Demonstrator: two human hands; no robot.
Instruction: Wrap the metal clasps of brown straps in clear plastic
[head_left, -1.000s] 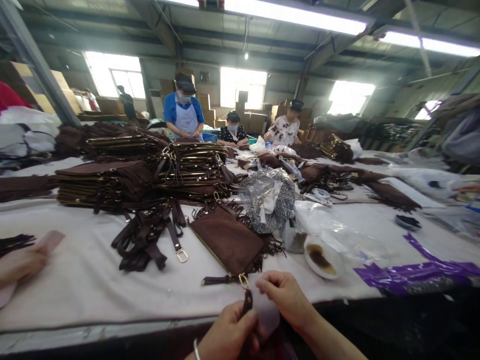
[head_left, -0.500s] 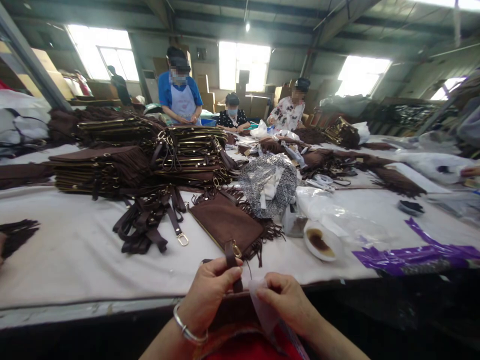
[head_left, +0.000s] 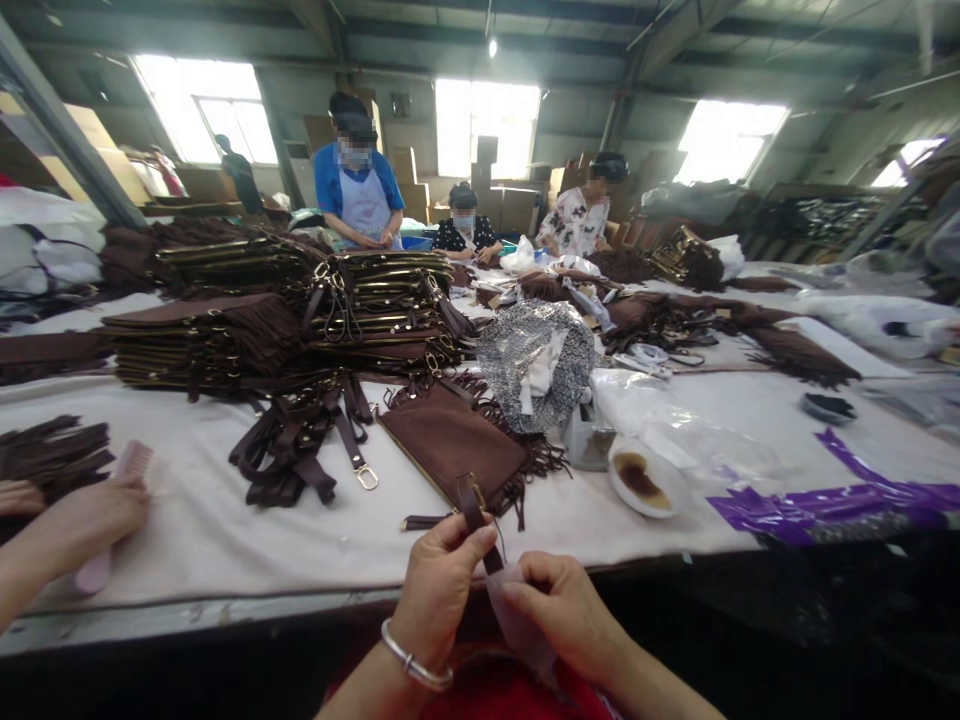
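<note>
My left hand, with a silver bangle at the wrist, pinches a dark brown leather strap between thumb and fingers. The strap's upper end reaches a fringed brown pouch lying on the table just beyond. In my right hand is a thin whitish translucent sheet, gripped between thumb and curled fingers. Its upper edge meets the lower part of the strap. Whether it wraps round the strap, I cannot tell. A gold clasp shows at the pouch's near corner, partly covered by the strap.
Stacked brown pouches and loose straps lie left of centre. A small white dish with brown liquid sits right, near purple plastic. At far left, a co-worker's hand holds a pink comb beside brown fringe.
My left hand has shifted slightly right with the strap, and the sheet now touches the strap. A co-worker's hand with a pink comb has come in at the left, with more fringe showing.
</note>
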